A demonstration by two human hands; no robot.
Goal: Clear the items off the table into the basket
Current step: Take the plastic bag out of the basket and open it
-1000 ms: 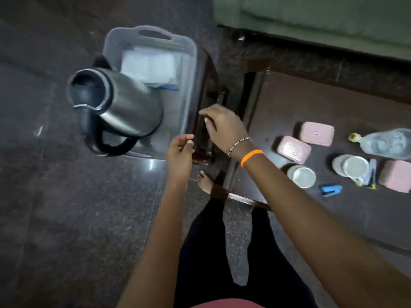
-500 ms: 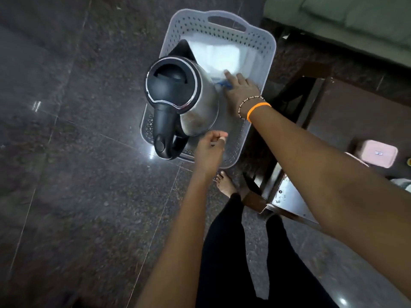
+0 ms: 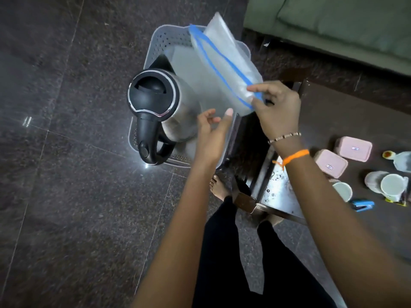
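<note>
A grey perforated basket point(image 3: 159, 46) stands on the dark floor left of the table point(image 3: 333, 123). A steel kettle point(image 3: 182, 107) with a black lid and handle stands inside it. My right hand point(image 3: 278, 110) pinches the corner of a clear plastic zip bag point(image 3: 222, 63) with blue edges, which is tilted up over the basket's right side. My left hand point(image 3: 211, 134) hovers just below the bag and beside the kettle, fingers loosely spread, holding nothing. On the table lie two pink boxes point(image 3: 353, 148) point(image 3: 330, 163), two white cups point(image 3: 342, 191) point(image 3: 391, 185), a blue stapler point(image 3: 362, 205) and a clear bottle point(image 3: 402, 162).
A green sofa point(image 3: 333, 23) runs along the top right behind the table. The table's wooden corner point(image 3: 244, 200) is next to my bare foot point(image 3: 219, 187). Polished dark stone floor spreads to the left of the basket.
My right hand went from reaching into the basket to lifting the zip bag up out of it. My left hand rose closer to the bag. The view swung back towards the table.
</note>
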